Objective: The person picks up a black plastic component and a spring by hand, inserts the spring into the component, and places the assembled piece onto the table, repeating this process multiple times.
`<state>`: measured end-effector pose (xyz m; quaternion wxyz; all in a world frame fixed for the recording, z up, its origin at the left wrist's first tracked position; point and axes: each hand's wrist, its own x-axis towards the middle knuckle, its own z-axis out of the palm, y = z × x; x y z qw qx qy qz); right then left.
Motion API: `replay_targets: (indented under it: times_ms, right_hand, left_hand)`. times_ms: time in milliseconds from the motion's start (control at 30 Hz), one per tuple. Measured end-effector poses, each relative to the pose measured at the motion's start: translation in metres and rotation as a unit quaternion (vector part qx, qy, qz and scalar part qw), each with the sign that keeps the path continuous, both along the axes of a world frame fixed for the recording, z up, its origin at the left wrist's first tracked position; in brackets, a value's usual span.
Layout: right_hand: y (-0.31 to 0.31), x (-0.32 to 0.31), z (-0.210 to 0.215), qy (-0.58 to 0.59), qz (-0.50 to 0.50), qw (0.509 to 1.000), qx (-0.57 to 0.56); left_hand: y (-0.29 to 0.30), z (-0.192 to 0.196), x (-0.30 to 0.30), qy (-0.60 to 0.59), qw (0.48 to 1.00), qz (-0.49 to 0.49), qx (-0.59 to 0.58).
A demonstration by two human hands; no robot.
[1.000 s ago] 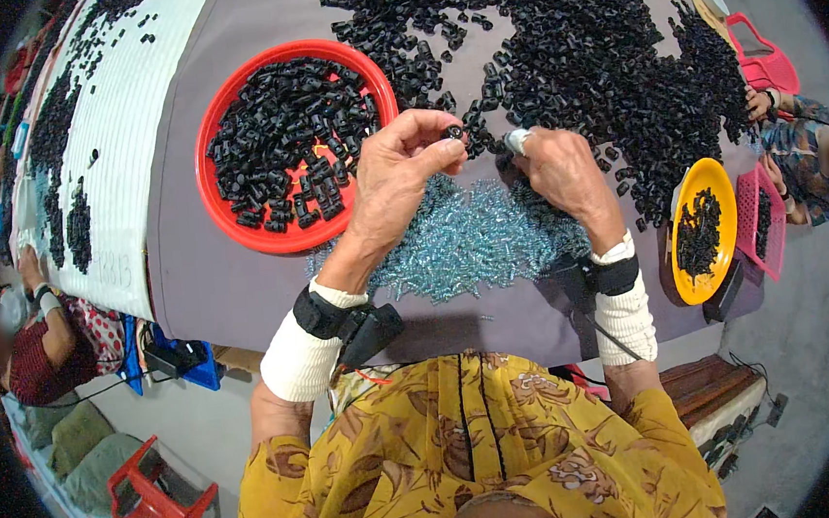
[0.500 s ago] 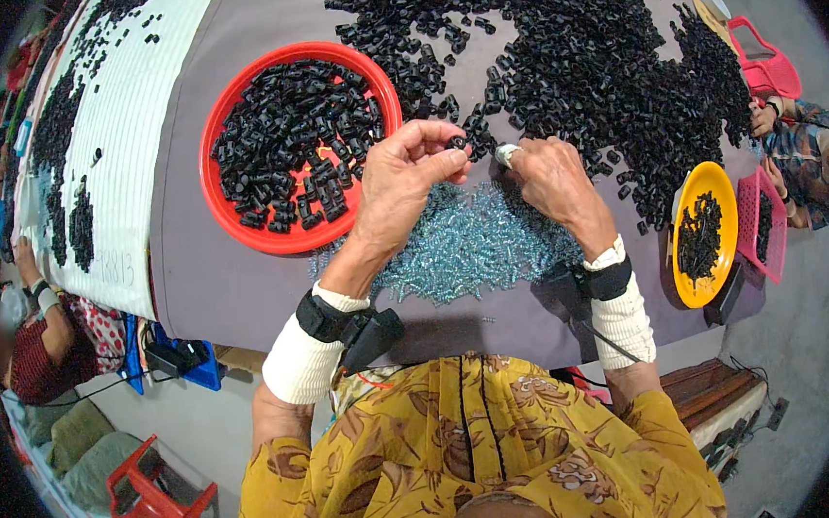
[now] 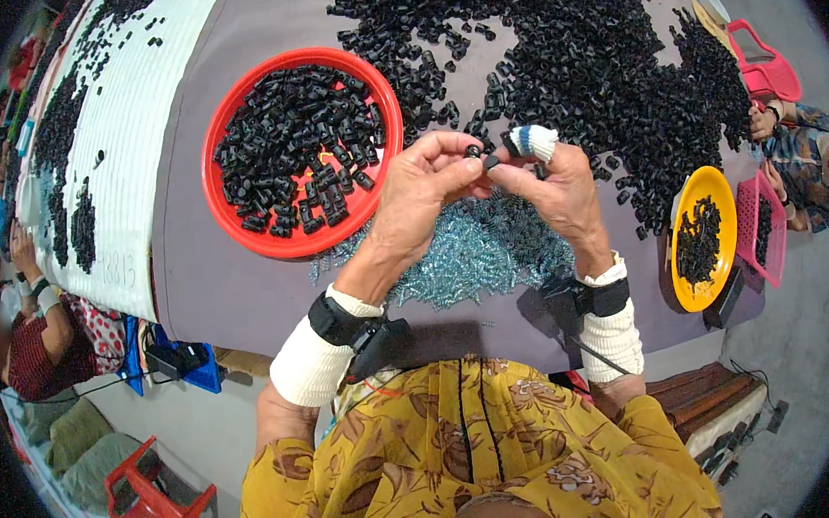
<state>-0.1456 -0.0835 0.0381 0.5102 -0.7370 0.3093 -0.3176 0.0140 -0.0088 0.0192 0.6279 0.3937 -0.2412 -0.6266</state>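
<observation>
Between the thumb and forefinger of my left hand (image 3: 417, 193) is a small black plastic part (image 3: 473, 151), its round end facing up. My right hand (image 3: 563, 192) has a white and blue cloth cover on one finger and pinches another small black piece (image 3: 491, 162) close beside the first. Whether the two pieces touch I cannot tell. Under my hands lies a heap of small, shiny metal springs (image 3: 468, 255). To the left of my left hand, a round red tray (image 3: 209, 183) holds many black plastic parts.
A large pile of loose black parts (image 3: 594, 69) covers the far side of the grey-covered table (image 3: 232, 293). On the right are a yellow plate (image 3: 726, 225) of thin black pieces and a pink basket (image 3: 749, 233). Other people work at the left and right edges.
My right hand has come up from the pile and moved left to meet my left hand, now with a black piece in its fingers. My left hand shifted slightly right.
</observation>
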Motion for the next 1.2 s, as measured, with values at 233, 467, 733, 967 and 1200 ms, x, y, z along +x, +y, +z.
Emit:
replay_targets:
  times_ms: [233,467,733,967,1200]
  right_hand:
    - [0.001,0.004,0.008,0.071,-0.015,0.986,-0.150]
    - [-0.004,0.012,0.023,0.081,0.021,0.911,-0.405]
    - [-0.002,0.011,0.023,0.088,0.021,0.926,-0.367]
    - [0.000,0.007,0.025,0.119,0.004,0.935,-0.335]
    - [-0.002,0.007,0.028,0.120,0.012,0.932,-0.341]
  left_hand:
    - [0.002,0.002,0.003,0.074,0.997,-0.018,-0.019]
    - [-0.001,0.007,0.004,0.064,0.997,0.021,-0.037]
    - [-0.001,0.009,0.003,0.037,0.998,0.034,-0.031]
    - [-0.001,0.009,-0.002,-0.104,0.991,0.059,-0.061]
    - [0.000,0.011,-0.004,-0.106,0.990,0.064,-0.067]
